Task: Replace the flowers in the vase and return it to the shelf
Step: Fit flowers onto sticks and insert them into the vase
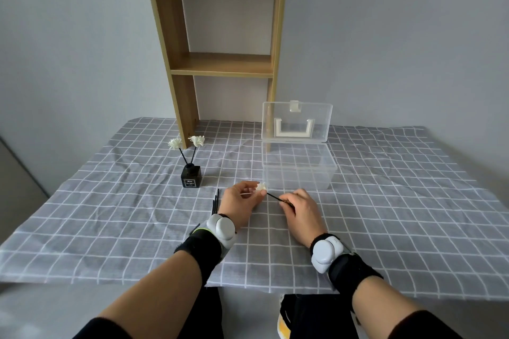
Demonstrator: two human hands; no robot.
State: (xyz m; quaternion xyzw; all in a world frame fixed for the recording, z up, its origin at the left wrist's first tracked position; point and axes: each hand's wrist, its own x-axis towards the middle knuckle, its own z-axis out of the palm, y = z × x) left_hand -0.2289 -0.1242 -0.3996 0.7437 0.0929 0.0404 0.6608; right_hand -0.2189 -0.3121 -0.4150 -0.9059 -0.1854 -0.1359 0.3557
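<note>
Both hands, left hand (242,201) and right hand (300,210), are pinching one white flower (261,187) and its stem over the grey checked cloth (385,201), black vase (191,177) sitting nearby

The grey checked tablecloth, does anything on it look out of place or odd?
Mostly tidy. The small black square vase stands on the cloth, not on the wooden shelf. Loose black sticks lie beside the left hand. The clear plastic box sits open.

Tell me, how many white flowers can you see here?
3: two flowers stand in the black vase; one flower is held between both hands. None visible in the clear box.
</note>
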